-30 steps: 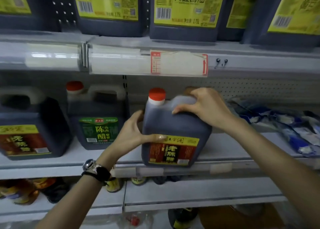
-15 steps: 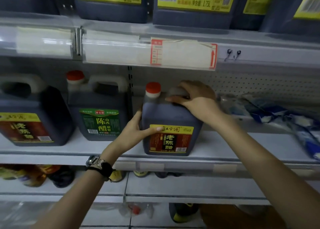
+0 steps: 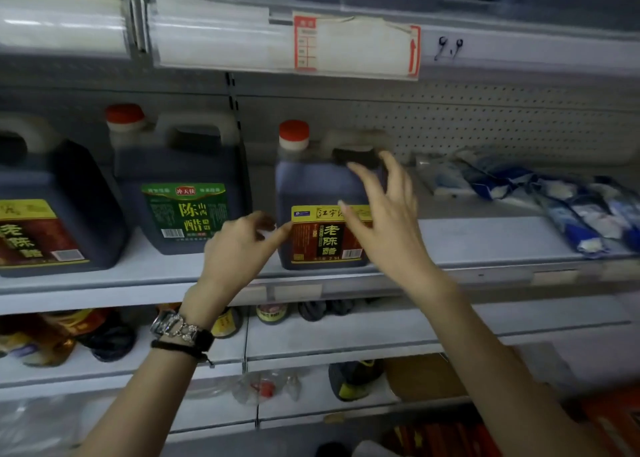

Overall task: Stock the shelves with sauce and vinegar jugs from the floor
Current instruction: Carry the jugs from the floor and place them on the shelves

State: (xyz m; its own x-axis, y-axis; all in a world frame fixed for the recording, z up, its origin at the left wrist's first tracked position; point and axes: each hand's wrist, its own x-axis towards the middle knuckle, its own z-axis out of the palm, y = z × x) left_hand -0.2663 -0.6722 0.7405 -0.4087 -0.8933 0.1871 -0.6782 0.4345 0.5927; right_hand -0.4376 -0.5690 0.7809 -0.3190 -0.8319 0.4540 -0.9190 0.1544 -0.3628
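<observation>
Jug nearest me [image 3: 311,186]: label reads 老陈醋, yellow band above starts 江宁 (rest behind my right hand [image 3: 388,221]). Green-label jug [image 3: 185,211]: 山西 陈醋. Far-left jug [image 3: 34,214]: 老陈醋 again. Upper shelf rail [image 3: 519,48]: handwritten 9.9. Red-edged price tag [image 3: 356,44]: print too blurred.

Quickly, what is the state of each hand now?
Left hand: open, holding nothing, beside the dark red-capped plastic vinegar jug.
Right hand: open, fingers spread, holding nothing.

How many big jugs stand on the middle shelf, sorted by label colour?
Brown-label jugs: 2
Green-label jug: 1
Total: 3
</observation>
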